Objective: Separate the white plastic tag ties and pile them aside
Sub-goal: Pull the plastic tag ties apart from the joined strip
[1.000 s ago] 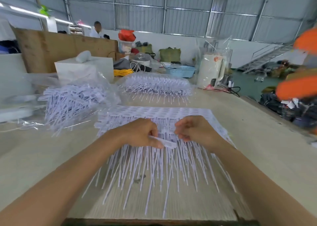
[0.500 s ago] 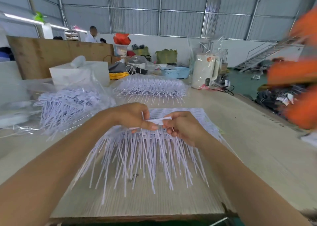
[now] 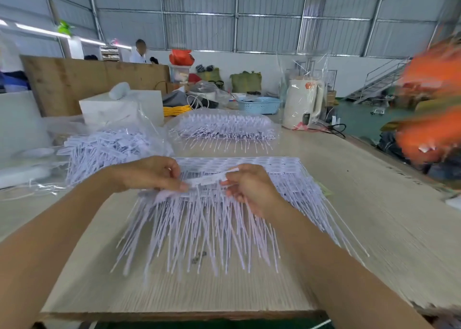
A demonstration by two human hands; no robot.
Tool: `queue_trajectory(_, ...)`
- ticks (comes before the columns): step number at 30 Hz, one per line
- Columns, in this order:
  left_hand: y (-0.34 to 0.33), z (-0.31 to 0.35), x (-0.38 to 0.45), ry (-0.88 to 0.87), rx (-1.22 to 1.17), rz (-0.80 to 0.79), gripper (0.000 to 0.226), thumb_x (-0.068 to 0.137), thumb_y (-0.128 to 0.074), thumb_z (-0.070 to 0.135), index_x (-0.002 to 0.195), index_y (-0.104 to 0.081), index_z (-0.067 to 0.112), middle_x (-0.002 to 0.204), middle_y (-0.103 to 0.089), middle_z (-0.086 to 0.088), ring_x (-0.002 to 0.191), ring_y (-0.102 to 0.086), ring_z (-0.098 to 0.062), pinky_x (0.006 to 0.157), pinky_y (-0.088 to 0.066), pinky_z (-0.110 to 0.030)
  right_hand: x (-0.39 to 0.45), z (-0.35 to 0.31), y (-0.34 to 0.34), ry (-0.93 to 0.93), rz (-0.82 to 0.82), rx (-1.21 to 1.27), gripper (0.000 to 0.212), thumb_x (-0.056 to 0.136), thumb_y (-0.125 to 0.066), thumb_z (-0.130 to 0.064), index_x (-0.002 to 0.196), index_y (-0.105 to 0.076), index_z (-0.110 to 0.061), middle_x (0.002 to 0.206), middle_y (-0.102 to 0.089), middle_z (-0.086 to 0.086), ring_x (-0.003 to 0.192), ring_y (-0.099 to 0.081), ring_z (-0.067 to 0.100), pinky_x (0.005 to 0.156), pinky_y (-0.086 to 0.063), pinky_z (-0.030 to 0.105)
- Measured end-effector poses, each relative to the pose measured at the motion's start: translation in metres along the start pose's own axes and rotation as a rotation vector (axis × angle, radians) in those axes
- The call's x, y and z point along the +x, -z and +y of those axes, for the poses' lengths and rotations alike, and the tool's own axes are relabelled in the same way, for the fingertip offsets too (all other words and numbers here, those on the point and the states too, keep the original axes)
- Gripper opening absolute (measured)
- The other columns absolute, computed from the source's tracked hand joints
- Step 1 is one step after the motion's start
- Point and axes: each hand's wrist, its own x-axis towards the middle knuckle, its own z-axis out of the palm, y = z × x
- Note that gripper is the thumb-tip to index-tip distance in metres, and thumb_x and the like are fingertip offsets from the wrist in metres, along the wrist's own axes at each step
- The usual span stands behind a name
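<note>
both hands (image 3: 152, 172) (image 3: 252, 186) stay raised, fingers pinching 1 tag strip (image 3: 212, 177) over the stack (image 3: 287, 179)

White ties on pale wood, orange at the edge

The tag ties (image 3: 212, 219) were white with a faint lilac cast, on a pale beige wood-grain table (image 3: 374, 216). The basket (image 3: 259, 105) was light blue, the cord coil (image 3: 174, 110) yellow, the jug (image 3: 303, 104) cream with an orange spot, the blurred shapes (image 3: 431, 99) bright orange, the floor (image 3: 361, 121) dark green.
</note>
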Motion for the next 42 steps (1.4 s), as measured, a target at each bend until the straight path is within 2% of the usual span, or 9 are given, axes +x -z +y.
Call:
queue_trajectory(2, -0.007, -0.009, -0.002, 0.021, -0.03, -0.076, 0.063, 0.056, -0.085, 0.045, 0.1, -0.057, 0.009, 0.088, -0.066, -0.007, 0.08, -0.061, -0.016, 0.079, -0.047, -0.03, -0.002, -0.013, 0.006, 0.112, 0.063, -0.139, 0.009, 0.085, -0.057, 0.004, 0.08, -0.06, -0.002, 0.065, -0.064, 0.013, 0.03, -0.044, 0.009, 0.032, -0.026, 0.013)
queue_trajectory(9, -0.011, -0.007, 0.0, -0.015, 0.054, -0.025, 0.009, 0.08, -0.073, 0.011, 0.085, -0.07, 0.018, 0.082, -0.07, 0.001, 0.077, -0.062, -0.009, 0.074, -0.048, -0.023, -0.013, -0.056, 0.043, 0.261, 0.099, -0.03, 0.013, 0.085, -0.056, 0.005, 0.076, -0.059, -0.004, 0.053, -0.054, 0.007, 0.03, -0.036, 0.01, 0.033, -0.02, 0.012)
queue_trajectory(15, -0.013, 0.049, 0.026, -0.129, 0.03, 0.443, 0.037, 0.081, -0.047, -0.017, 0.088, -0.061, 0.016, 0.094, -0.067, -0.01, 0.08, -0.067, -0.025, 0.066, -0.049, -0.036, -0.006, -0.04, 0.066, 0.152, 0.171, 0.101, 0.016, 0.09, -0.053, 0.003, 0.079, -0.053, -0.008, 0.062, -0.052, 0.008, 0.038, -0.041, 0.011, 0.033, -0.025, 0.016)
queue_trajectory(19, -0.011, 0.068, 0.04, 0.103, 0.645, 0.61, 0.053, 0.08, -0.051, -0.002, 0.119, -0.047, 0.032, 0.115, -0.056, 0.004, 0.112, -0.049, -0.026, 0.093, -0.032, -0.044, -0.002, -0.028, 0.078, 0.13, 0.205, 0.108, 0.008, 0.091, -0.052, 0.003, 0.087, -0.052, -0.004, 0.065, -0.052, 0.01, 0.043, -0.046, 0.012, 0.036, -0.036, 0.018)
queue_trajectory(21, -0.017, 0.076, 0.045, 0.021, 0.73, 0.717, 0.057, 0.079, -0.055, 0.0, 0.126, -0.048, 0.031, 0.123, -0.056, 0.003, 0.118, -0.046, -0.024, 0.093, -0.031, -0.041, -0.001, -0.025, 0.08, 0.121, 0.187, 0.089, 0.006, 0.092, -0.052, 0.003, 0.09, -0.053, -0.003, 0.065, -0.053, 0.01, 0.042, -0.048, 0.011, 0.038, -0.04, 0.018)
queue_trajectory(25, -0.05, 0.097, 0.058, -0.269, 0.354, 0.497, 0.031, 0.095, -0.051, 0.029, 0.125, -0.056, 0.029, 0.122, -0.06, 0.008, 0.115, -0.051, -0.016, 0.103, -0.033, -0.04, -0.002, -0.025, 0.073, 0.12, 0.099, 0.11, 0.012, 0.091, -0.052, 0.003, 0.084, -0.057, -0.005, 0.064, -0.059, 0.008, 0.045, -0.054, 0.01, 0.045, -0.048, 0.02)
queue_trajectory(29, -0.065, 0.11, 0.069, -0.247, 0.234, 0.251, 0.033, 0.094, -0.051, 0.041, 0.067, -0.061, 0.025, 0.056, -0.058, 0.014, 0.056, -0.051, 0.001, 0.06, -0.036, -0.021, -0.005, -0.032, 0.071, 0.185, 0.056, 0.113, 0.013, 0.089, -0.052, 0.008, 0.083, -0.057, -0.002, 0.064, -0.063, 0.009, 0.052, -0.061, 0.012, 0.054, -0.055, 0.024)
queue_trajectory(37, -0.079, 0.115, 0.075, -0.224, 0.209, 0.212, 0.039, 0.096, -0.05, 0.034, 0.064, -0.061, 0.015, 0.055, -0.052, -0.003, 0.05, -0.042, -0.015, 0.058, -0.032, -0.027, -0.01, -0.044, 0.088, 0.251, -0.108, -0.758, 0.009, 0.091, -0.057, -0.004, 0.089, -0.064, 0.001, 0.07, -0.059, 0.008, 0.06, -0.057, 0.018, 0.059, -0.049, 0.026)
queue_trajectory(42, -0.082, 0.116, 0.082, -0.108, -0.121, 0.197, 0.047, 0.094, -0.055, 0.021, 0.049, -0.045, 0.015, 0.035, -0.045, 0.009, 0.039, -0.039, -0.007, 0.053, -0.031, -0.024, -0.007, -0.029, 0.083, 0.767, 0.221, -1.299, 0.008, 0.081, -0.065, -0.003, 0.087, -0.07, -0.004, 0.082, -0.067, 0.009, 0.077, -0.061, 0.028, 0.064, -0.045, 0.03)
